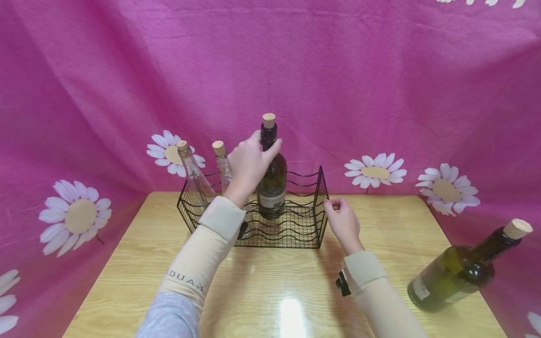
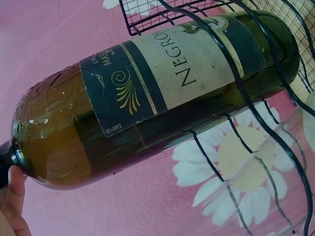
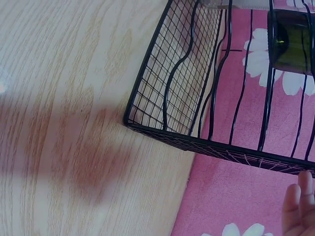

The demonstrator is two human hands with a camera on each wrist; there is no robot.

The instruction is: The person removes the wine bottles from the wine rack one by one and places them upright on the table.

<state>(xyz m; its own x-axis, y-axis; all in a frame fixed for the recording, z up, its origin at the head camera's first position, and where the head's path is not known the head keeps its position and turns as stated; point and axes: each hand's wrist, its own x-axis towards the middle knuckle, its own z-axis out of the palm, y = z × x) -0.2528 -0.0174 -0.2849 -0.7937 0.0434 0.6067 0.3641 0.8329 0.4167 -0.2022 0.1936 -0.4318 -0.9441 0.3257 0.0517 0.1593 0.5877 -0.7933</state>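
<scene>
My left hand (image 1: 248, 162) grips the neck of a dark green wine bottle (image 1: 274, 180), corked and nearly upright inside a black wire rack (image 1: 322, 216). In the left wrist view the label of this wine bottle (image 2: 182, 73) faces the camera, and wavy wires cross in front of its lower part. My right hand (image 1: 343, 221) pinches the upper edge of the rack's right side panel. Its fingertips show at the rack's rim (image 3: 231, 150) in the right wrist view. Two clear corked bottles, one at the left end (image 1: 196, 183) and one (image 1: 222, 164) partly behind my left hand, stand in the rack.
Another green corked wine bottle (image 1: 452, 277) stands near the right edge of the wooden table (image 1: 270, 277). A pink cloth (image 1: 363, 94) with white daisies hangs behind the table and along both sides.
</scene>
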